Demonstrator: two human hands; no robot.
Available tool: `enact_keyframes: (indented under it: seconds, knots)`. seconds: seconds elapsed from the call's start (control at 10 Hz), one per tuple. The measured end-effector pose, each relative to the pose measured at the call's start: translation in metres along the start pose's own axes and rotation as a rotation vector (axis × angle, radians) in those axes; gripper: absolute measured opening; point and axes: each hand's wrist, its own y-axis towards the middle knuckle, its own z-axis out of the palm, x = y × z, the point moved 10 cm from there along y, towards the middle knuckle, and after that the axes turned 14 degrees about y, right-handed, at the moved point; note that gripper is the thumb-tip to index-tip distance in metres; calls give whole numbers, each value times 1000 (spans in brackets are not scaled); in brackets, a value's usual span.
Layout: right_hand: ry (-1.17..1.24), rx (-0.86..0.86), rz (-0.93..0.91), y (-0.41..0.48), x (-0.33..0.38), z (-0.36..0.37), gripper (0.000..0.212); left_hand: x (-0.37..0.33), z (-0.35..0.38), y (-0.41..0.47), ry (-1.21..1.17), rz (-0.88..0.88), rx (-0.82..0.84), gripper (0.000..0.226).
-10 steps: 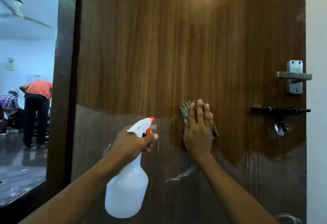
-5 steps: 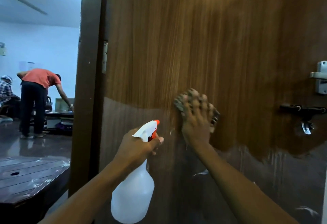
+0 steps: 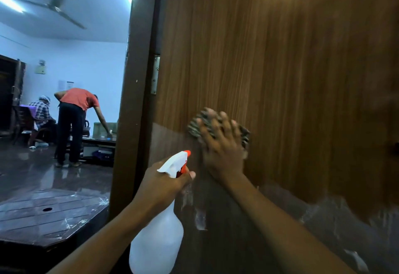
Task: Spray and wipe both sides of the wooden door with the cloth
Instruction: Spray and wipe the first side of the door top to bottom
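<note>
Since a moment ago the right hand has slid the cloth sideways across the door, toward the side with the hinge. Our view has turned that way too, so the handle and latch we saw before are now out of sight. The left hand has stayed low and to the left of the right hand.

We see the right hand lying flat with its fingers spread out, pressing the cloth on the wood. Bits of the striped cloth stick out on both sides of the fingers. The hand looks a bit blurry.

The left hand is curled round the neck of the spray bottle, with one finger by the orange trigger. The white top of the bottle sits just below and left of the right hand, and its orange tip points up at the door. The fat white part hangs down under the left hand.

Above the right hand the wood is bright brown. Below it the door looks dull and grey — with pale streaks just right of the bottle.

Far to the left of both hands, past the door frame, we see a room. A person in a red shirt bends over, another person sits beside them, and a fan hangs from the ceiling. A dark slatted table lies low, left of the left arm.
</note>
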Motion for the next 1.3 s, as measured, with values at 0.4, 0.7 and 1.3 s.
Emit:
enact_keyframes:
  seconds: [0.4, 0.7, 1.3]
  knots:
    - [7, 124, -165, 9, 50, 34, 52, 40, -34, -10, -25, -70, -95, 47]
    - [108, 272, -505, -112, 131, 76, 55, 48, -19, -35, 32, -131, -142, 59]
    - [294, 459, -465, -193, 142, 65, 46, 112, 20, -108, -36, -165, -108, 51]
